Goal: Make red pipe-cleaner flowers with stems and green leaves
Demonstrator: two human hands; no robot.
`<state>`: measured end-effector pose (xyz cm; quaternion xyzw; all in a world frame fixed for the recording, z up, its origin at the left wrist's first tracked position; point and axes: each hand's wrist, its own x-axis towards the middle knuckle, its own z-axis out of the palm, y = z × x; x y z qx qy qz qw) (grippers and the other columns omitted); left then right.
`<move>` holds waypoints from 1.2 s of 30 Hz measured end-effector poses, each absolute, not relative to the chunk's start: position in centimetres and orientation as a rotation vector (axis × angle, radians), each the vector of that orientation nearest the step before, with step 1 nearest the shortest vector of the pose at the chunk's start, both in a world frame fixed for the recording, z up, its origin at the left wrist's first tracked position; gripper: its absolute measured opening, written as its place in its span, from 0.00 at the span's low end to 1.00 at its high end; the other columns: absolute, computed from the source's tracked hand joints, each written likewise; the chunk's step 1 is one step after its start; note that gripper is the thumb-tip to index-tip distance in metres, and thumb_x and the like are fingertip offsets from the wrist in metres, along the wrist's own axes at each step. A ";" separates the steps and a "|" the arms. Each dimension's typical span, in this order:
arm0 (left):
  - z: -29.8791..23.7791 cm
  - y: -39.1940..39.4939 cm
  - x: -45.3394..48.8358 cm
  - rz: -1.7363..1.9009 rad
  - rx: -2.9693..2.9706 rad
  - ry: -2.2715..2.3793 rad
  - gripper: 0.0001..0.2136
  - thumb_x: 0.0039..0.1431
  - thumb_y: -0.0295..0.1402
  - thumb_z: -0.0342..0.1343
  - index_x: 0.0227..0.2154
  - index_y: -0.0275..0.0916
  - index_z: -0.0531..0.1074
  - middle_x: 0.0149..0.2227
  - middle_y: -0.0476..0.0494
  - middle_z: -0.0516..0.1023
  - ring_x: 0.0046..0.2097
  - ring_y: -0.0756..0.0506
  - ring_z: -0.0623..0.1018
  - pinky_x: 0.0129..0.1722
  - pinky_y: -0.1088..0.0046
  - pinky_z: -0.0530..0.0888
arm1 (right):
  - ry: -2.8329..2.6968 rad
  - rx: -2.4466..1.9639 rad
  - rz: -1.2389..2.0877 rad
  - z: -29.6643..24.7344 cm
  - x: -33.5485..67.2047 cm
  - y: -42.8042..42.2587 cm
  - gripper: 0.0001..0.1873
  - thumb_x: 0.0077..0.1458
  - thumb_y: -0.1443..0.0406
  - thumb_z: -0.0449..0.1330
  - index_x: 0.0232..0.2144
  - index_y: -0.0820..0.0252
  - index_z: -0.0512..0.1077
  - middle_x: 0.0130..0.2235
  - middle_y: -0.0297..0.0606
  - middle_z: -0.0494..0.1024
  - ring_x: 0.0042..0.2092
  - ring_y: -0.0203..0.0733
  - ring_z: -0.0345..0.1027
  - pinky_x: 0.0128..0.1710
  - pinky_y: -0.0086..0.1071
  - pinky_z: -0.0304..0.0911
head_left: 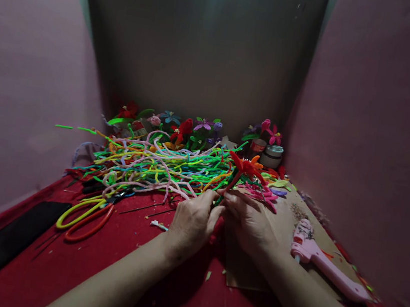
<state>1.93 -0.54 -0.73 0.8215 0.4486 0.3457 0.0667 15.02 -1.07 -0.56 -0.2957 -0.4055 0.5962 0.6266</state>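
Note:
My left hand [194, 220] and my right hand [247, 219] meet at the middle of the red table, fingers pinched together around the green stem of a red pipe-cleaner flower [245, 167]. The flower's red and orange petals rise just above my fingertips, tilted to the right. Behind my hands lies a big tangle of coloured pipe cleaners [158, 165]. A pink pipe-cleaner piece [263, 194] lies right of the flower.
Orange and yellow handled scissors [87, 216] lie at left. A pink glue gun [321, 262] rests on a cardboard sheet [249, 275] at right. Finished flowers [183, 128] and small jars [271, 156] line the back wall. A black strip [4, 243] lies at the far left.

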 end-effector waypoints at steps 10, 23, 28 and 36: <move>-0.5 -0.4 2.0 1.151 2.182 1.243 0.08 0.59 0.32 0.45 0.29 0.38 0.68 0.24 0.50 0.70 0.25 0.52 0.67 0.27 0.78 0.62 | -1.145 -0.767 1.238 -0.1 15.0 -1.2 0.05 0.45 0.62 0.59 0.24 0.57 0.73 0.27 0.34 0.74 0.30 0.38 0.64 0.32 0.32 0.60; 1.8 -0.9 2.5 1.074 1.351 0.906 0.07 0.53 0.32 0.53 0.22 0.35 0.66 0.15 0.56 0.60 0.16 0.58 0.56 0.16 0.81 0.53 | -1.238 -0.756 1.156 0.5 15.6 -1.7 0.05 0.46 0.62 0.59 0.24 0.56 0.73 0.27 0.33 0.73 0.33 0.40 0.66 0.37 0.34 0.62; 1.8 -0.7 2.1 0.968 1.170 0.807 0.08 0.53 0.33 0.55 0.23 0.35 0.65 0.15 0.57 0.60 0.14 0.59 0.54 0.13 0.84 0.51 | -1.279 -0.758 1.193 0.7 15.6 -1.3 0.06 0.47 0.64 0.58 0.24 0.58 0.72 0.24 0.31 0.71 0.28 0.36 0.62 0.32 0.31 0.60; 1.5 0.0 1.3 0.720 1.029 0.548 0.06 0.55 0.34 0.52 0.35 0.39 0.66 0.18 0.59 0.57 0.14 0.60 0.45 0.11 0.85 0.52 | -1.099 -0.591 1.379 -0.4 15.4 -0.6 0.03 0.44 0.66 0.62 0.25 0.60 0.72 0.26 0.31 0.71 0.29 0.35 0.63 0.33 0.30 0.59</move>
